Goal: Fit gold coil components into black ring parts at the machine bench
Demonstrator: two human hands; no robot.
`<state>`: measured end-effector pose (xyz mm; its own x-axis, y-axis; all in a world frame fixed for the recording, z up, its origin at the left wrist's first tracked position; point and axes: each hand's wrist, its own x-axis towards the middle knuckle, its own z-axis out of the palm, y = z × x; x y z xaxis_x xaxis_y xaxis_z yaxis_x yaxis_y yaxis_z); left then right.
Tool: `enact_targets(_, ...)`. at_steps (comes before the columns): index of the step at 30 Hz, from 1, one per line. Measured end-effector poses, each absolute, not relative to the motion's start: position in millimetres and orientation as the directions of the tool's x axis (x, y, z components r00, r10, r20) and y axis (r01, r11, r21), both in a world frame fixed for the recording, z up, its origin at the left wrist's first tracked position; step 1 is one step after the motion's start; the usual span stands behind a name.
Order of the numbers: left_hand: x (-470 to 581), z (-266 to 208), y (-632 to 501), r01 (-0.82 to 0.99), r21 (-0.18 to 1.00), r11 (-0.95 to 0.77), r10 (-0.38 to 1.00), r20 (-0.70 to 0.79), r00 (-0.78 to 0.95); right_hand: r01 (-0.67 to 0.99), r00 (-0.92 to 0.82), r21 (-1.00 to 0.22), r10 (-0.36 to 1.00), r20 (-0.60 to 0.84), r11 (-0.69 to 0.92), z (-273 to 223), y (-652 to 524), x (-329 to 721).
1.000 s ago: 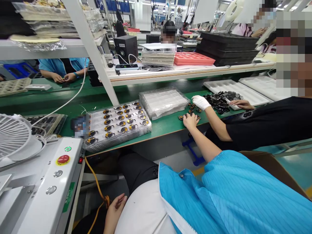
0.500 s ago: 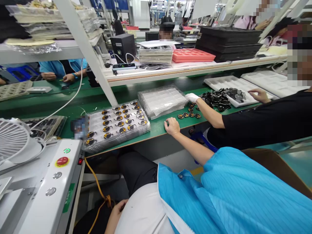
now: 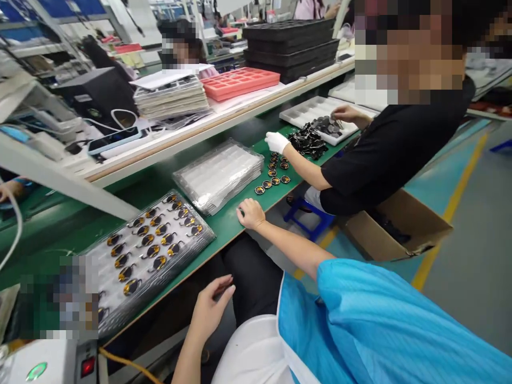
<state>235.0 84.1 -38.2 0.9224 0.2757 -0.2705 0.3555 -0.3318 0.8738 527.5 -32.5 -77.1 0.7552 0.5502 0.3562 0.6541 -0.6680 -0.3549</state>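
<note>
My right hand [image 3: 252,214] rests on the edge of the green table, fingers curled and closed; whatever they hold, if anything, is hidden. Just behind it lies a stack of clear plastic trays [image 3: 218,173]. Below the table edge, over my lap, my left hand [image 3: 212,304] is raised with thumb and fingers apart, nothing visible in it. To its left, another stack of clear trays [image 3: 205,244] carries rows of small round dark-and-orange parts with black hooked ends [image 3: 153,250]. Several round dark-and-orange pieces [image 3: 276,181] lie on the table right of my right hand.
A co-worker's gloved hand [image 3: 277,143] is near a heap of black parts [image 3: 307,141]; their other hand [image 3: 350,114] reaches over a white tray [image 3: 298,113]. A blue stool [image 3: 308,218] and a cardboard box [image 3: 424,226] stand right. A shelf [image 3: 240,114] overhangs the table.
The view has swung right. My left hand has risen from beside my lap and its fingers now show. My right hand stays at the table edge. The co-worker's gloved hand has lifted slightly.
</note>
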Motion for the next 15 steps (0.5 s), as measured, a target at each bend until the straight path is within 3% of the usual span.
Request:
enact_targets(4, 314.3, -35.5, 71.8, 0.115, 0.841, -0.528, 0.201, -0.007, 0.98, 0.631, 0.775, -0.414, 0.516, 0.365, -0.656, -79.2, -32.4, 519.5)
enact_targets(8, 368.4, -47.8, 59.6, -0.004, 0.769, -0.64, 0.174, 0.149, 0.973, 0.574, 0.818, -0.465, 0.438, 0.374, -0.674, -60.5, -52.7, 554.3)
enact_targets(12, 404.2, -62.4, 58.4, -0.053, 0.682, -0.729, 0.138, 0.223, 0.965, 0.396, 0.903, -0.486, 0.234, 0.36, -0.779, -19.8, -97.8, 684.2)
enact_targets(15, 438.8, -70.3, 56.9, -0.076, 0.641, -0.764, 0.125, 0.263, 0.957, 0.2, 0.961, -0.466, 0.081, 0.263, -0.862, -4.6, -126.8, 795.6)
